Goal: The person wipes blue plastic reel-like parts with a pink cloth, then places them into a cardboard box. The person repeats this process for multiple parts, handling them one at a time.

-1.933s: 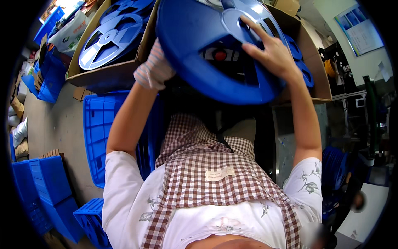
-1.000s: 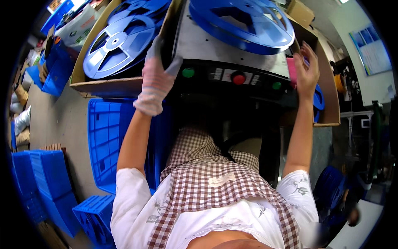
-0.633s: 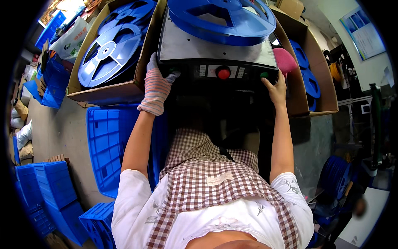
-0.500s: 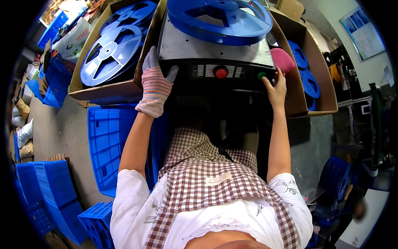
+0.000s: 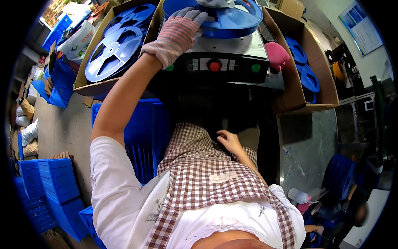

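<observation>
My left hand (image 5: 179, 33), in a striped knit glove, grips the near left rim of a blue plastic reel (image 5: 238, 31), fingers over it and thumb at its edge. The reel lies on the metal top of a black machine (image 5: 190, 77). A pale grey part (image 5: 215, 3) stands over the reel's hub, cut off by the picture's upper edge. On the front panel are a red button (image 5: 214, 65) and a green button (image 5: 256, 68); my left wrist partly covers another green one. My bare right hand (image 5: 231, 142) hovers over my lap, fingers loosely bent and apart, holding nothing visible.
Cardboard boxes of blue reels flank the machine, a left box (image 5: 99, 90) and a right box (image 5: 309, 108). A pink pad (image 5: 277, 56) rests by the machine's right side. A blue crate (image 5: 141, 137) stands below left. Another person's hand (image 5: 319, 230) shows at lower right.
My left hand has moved up from the machine's left corner onto the reel. My right hand has left the right green button and dropped to my lap. The grey part now shows over the hub.
</observation>
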A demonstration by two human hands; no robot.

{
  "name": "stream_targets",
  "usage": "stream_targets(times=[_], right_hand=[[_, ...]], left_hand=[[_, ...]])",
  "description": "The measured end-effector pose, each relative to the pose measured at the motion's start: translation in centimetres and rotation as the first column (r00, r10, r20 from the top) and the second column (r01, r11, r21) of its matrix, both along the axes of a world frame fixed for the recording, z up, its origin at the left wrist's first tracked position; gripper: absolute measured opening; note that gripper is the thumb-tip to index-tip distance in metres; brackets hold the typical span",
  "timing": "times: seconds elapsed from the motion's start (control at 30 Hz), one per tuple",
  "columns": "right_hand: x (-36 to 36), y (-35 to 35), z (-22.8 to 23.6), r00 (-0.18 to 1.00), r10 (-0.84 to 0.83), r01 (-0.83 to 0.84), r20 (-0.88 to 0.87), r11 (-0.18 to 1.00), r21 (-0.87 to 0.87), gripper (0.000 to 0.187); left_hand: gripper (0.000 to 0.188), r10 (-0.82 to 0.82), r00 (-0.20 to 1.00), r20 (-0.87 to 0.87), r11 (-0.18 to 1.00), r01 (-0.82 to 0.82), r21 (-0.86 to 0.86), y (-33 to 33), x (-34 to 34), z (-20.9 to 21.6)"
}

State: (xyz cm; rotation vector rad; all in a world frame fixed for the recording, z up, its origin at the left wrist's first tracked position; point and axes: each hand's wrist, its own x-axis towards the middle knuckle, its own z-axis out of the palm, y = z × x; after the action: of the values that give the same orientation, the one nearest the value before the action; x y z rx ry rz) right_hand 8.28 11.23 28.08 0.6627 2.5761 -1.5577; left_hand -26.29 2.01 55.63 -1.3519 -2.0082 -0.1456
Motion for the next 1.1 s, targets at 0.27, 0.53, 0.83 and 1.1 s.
stream_targets(times=[0.27,0.53,0.83,1.1], right_hand=[[2.3,0.3,-5.6,0.991,-0.043,0.059,0.124,0.990,-0.128,0.033],[3.0,0.9,-7.2,0.989,-0.132,0.148,0.070,0.929,-0.338,0.030],[3.2,0.9,-6.8,0.988,-0.150,0.157,0.049,0.909,-0.386,0.030],[3.7,1.4,-7.7,0.976,-0.217,0.195,0.007,0.859,-0.474,0.030]], left_hand=[[0.038,-0.017,0.991,-0.129,0.986,-0.006,-0.169,1.6,-1.7,0.6],[0.027,-0.042,0.994,-0.102,0.970,0.017,-0.241,1.9,-1.7,1.6],[0.015,-0.033,0.951,-0.309,0.998,0.016,-0.055,1.8,-4.7,0.3],[0.024,-0.258,0.946,-0.195,0.966,0.257,-0.030,-16.0,5.1,10.0]])
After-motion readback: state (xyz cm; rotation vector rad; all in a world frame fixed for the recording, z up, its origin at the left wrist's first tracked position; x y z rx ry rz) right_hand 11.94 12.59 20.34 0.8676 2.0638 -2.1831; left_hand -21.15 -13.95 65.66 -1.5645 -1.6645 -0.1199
